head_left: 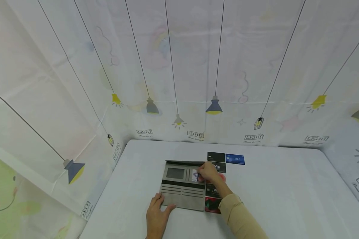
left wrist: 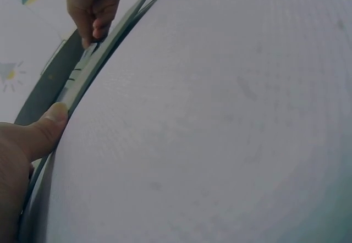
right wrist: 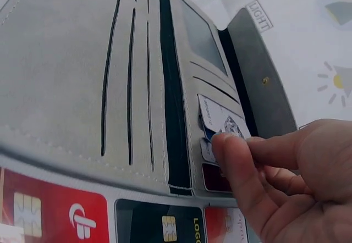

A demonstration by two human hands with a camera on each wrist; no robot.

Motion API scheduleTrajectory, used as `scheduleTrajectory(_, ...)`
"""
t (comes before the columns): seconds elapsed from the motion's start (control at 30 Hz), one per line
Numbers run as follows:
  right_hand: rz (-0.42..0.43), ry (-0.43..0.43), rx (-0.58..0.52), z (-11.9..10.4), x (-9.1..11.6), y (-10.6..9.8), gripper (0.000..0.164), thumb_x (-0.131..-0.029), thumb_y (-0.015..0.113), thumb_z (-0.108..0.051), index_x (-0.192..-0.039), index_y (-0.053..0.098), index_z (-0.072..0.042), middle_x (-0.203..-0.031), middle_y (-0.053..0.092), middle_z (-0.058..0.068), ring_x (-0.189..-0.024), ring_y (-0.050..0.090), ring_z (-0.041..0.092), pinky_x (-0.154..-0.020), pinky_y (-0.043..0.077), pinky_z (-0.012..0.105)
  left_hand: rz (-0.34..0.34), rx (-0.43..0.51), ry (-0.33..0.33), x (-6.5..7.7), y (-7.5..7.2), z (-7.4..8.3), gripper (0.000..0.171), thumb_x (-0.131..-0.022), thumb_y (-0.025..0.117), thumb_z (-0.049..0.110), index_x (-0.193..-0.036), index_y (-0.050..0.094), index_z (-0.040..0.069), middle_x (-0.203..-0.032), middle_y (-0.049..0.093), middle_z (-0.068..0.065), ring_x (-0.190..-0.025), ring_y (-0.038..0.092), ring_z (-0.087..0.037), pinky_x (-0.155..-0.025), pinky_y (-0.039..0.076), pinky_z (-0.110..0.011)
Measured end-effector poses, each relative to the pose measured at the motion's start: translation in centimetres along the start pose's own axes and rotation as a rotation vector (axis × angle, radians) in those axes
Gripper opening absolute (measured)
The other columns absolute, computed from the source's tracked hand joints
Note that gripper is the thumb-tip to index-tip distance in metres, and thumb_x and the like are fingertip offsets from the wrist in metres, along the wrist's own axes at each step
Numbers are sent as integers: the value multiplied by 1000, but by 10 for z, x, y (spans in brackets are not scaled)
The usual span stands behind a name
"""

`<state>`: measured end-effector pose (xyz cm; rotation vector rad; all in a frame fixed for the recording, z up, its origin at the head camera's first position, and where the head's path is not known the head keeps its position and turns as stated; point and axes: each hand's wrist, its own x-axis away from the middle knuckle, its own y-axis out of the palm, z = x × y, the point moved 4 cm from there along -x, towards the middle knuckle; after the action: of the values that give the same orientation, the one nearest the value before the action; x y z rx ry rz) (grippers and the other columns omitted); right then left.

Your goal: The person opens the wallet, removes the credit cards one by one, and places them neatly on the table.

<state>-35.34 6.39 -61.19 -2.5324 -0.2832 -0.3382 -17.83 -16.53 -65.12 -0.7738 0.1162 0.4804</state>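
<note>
While apparently slotting white card (right wrist: 213, 112) clamped in right fingers (right wrist: 236, 166), steadied wallet (right wrist: 60, 72) with left fingers (head_left: 157, 198) apart; next likely needed pushing.

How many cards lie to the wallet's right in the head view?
6: plain black card and blue card farthest; then, coming nearer, black Vip card, pinkish-red card partly behind the right hand, second black Vip card, red-and-black card. The sleeve may hide more.

Soft even light, faint shadows on tabletop (head_left: 287, 189), L wrist view hazy w/ greenish btm-R corner
</note>
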Motion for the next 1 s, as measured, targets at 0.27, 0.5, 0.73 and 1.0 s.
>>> scheduleTrajectory(0.27,14,-43,-12,-3,2,-4,14,-91,66,-6,-90,76,4,-63,71,9,-46,66,12,-48,57,21,-1,-6,7,1,4,-4,74,-66,89,46,-118,71,-4,-130,67,-8,-130,60,-31,-109,50,-41)
scheduleTrajectory(0.5,86,-88,-123,-1,5,-2,15,-87,73,-8,-97,74,3,-71,73,9,-51,65,11,-50,56,22,20,-5,32,1,2,0,72,-65,90,43,-116,71,-4,-128,68,-9,-128,61,-32,-107,52,-42)
scheduleTrajectory(0.73,158,-183,-146,6,8,8,21,-86,76,-10,-103,71,2,-75,71,6,-57,65,14,-50,56,25,31,-9,50,1,1,0,73,-65,90,45,-115,71,-5,-127,68,-9,-127,62,-33,-106,52,-42)
scheduleTrajectory(1.0,199,-270,-32,10,7,12,16,-88,73,-8,-103,73,-2,-77,70,5,-58,60,9,-50,51,21,31,-3,45,1,2,-1,74,-65,89,45,-116,71,-5,-126,68,-10,-127,61,-33,-105,53,-42)
